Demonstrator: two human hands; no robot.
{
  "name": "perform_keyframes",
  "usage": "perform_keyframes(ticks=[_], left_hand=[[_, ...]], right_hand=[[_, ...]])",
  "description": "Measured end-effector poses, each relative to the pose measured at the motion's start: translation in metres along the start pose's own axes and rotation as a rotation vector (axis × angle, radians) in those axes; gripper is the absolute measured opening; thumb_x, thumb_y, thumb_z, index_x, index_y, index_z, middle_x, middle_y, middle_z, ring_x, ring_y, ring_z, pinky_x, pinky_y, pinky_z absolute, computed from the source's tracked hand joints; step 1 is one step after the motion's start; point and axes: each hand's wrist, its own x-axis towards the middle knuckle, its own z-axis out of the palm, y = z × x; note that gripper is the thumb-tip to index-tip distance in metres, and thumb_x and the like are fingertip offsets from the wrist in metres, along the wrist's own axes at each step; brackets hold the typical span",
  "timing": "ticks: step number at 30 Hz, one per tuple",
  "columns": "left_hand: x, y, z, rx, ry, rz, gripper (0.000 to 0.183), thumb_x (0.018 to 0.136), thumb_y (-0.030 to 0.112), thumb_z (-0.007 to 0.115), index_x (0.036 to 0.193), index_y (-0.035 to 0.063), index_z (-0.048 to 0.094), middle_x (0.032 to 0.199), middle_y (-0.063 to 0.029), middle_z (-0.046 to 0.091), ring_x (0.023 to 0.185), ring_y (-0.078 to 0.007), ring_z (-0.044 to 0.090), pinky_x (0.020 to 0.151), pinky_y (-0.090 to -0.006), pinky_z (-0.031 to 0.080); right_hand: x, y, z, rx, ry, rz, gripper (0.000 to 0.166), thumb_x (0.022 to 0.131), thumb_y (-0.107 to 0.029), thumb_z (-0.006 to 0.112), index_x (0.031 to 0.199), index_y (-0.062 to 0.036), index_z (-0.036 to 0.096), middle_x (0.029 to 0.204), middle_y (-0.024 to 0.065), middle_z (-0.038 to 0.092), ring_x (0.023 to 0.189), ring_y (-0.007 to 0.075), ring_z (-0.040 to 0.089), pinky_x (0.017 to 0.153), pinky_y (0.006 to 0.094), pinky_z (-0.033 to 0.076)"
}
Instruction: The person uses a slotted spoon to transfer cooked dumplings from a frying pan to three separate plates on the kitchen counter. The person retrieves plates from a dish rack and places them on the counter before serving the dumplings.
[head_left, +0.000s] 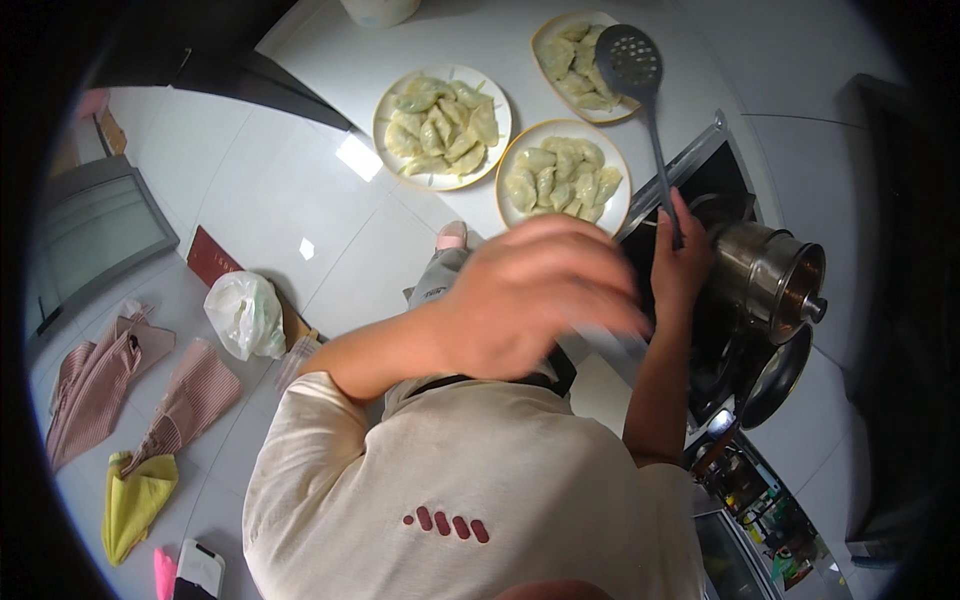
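Observation:
My right hand (681, 259) grips the handle of a dark grey slotted skimmer (631, 63). Its perforated head is raised over the edge of a leaf-shaped plate of dumplings (576, 64), hiding part of it. Blurred by motion, my left hand (544, 292) is in front of my body with its fingers spread and nothing visible in them. It overlaps the lower edge of a round plate (504, 180) piled with pale green dumplings (562, 176). Farther left, a second round plate (381, 120) bears more dumplings (442, 127).
A lidded steel pot (757, 262) stands on the black stove (709, 360) beside my right forearm, near a dark frying pan (776, 379). The white counter (465, 37) has a corner at left. Cloths (187, 397) and a white plastic bag (246, 315) are at far left.

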Motion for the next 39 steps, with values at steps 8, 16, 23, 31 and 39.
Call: perform_keyframes(ticks=[8,16,23,31,39], left_hand=[[0.033,0.051,0.054,-0.290,0.229,0.324,0.015,0.072,0.005,0.062,0.085,0.0100,0.066,0.095,-0.0083,0.060,0.087,-0.0266,0.058,0.073,-0.0356,0.047],[0.035,0.061,0.096,-0.276,0.270,0.438,0.016,0.067,0.011,0.064,0.082,0.0133,0.065,0.094,-0.0065,0.059,0.084,-0.0257,0.056,0.067,-0.0349,0.045],[0.034,0.044,0.126,-0.150,0.153,0.515,0.017,0.062,0.017,0.067,0.080,0.0163,0.063,0.093,-0.0048,0.058,0.081,-0.0249,0.054,0.062,-0.0343,0.042],[-0.010,0.035,0.231,-0.274,-0.414,0.151,0.032,0.064,-0.007,0.050,0.092,0.0056,0.057,0.088,-0.0120,0.053,0.071,-0.0274,0.052,0.064,-0.0366,0.045],[-0.038,0.051,0.353,-0.301,-0.571,0.008,0.039,0.060,-0.012,0.044,0.094,0.0032,0.056,0.090,-0.0131,0.053,0.078,-0.0277,0.055,0.067,-0.0353,0.047]], right_hand=[[-0.043,-0.027,-0.053,0.669,0.110,0.356,0.036,0.090,-0.008,0.059,0.126,-0.0076,0.058,0.095,0.0075,0.068,0.052,-0.0003,0.040,0.044,0.0148,0.032],[-0.109,-0.054,-0.140,0.817,0.384,0.518,0.042,0.090,-0.005,0.056,0.131,0.0013,0.049,0.096,0.0131,0.066,0.050,0.0006,0.040,0.041,0.0140,0.028],[-0.174,-0.022,-0.202,0.815,0.683,0.435,0.041,0.092,-0.006,0.055,0.131,0.0037,0.048,0.098,0.0155,0.066,0.050,0.0019,0.041,0.041,0.0145,0.029],[-0.287,0.135,-0.300,0.073,0.809,0.604,0.034,0.091,-0.016,0.060,0.125,-0.0111,0.060,0.097,0.0078,0.068,0.061,0.0023,0.050,0.051,0.0172,0.039],[-0.380,0.303,-0.320,-0.430,0.446,0.721,0.027,0.088,-0.011,0.058,0.113,-0.0057,0.064,0.102,0.0177,0.065,0.095,0.0332,0.062,0.084,0.0370,0.048]])
